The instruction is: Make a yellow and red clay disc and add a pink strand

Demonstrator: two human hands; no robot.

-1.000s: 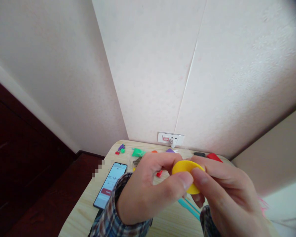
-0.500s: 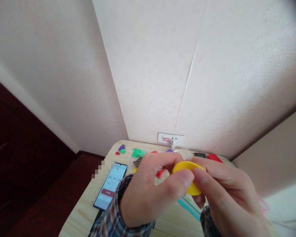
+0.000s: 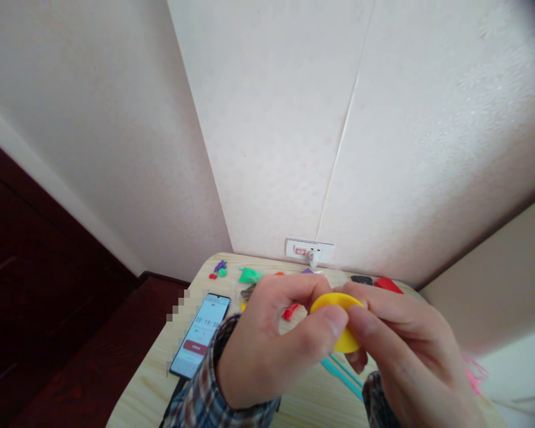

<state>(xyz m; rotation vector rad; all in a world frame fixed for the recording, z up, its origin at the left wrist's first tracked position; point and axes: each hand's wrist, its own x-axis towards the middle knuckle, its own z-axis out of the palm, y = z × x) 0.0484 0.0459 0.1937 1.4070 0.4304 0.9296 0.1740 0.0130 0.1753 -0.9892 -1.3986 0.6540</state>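
Both hands meet above a small light wooden table [image 3: 151,380]. My left hand [image 3: 271,345] and my right hand [image 3: 405,351] pinch a round yellow plastic piece [image 3: 339,312] between thumbs and fingers, held up over the table. Checked sleeves cover both wrists. Behind my left fingers lies a small red piece [image 3: 289,312]. Much of the tabletop is hidden by my hands.
A phone [image 3: 200,336] with a lit timer screen lies at the table's left. Small coloured pieces lie along the far edge: purple and green bits [image 3: 219,269], a green piece [image 3: 249,275], a red piece [image 3: 387,285]. Teal sticks [image 3: 339,371] lie under my hands. A wall socket [image 3: 309,250] sits behind.
Almost nothing differs. My hands shifted very slightly with the yellow piece still pinched between them.
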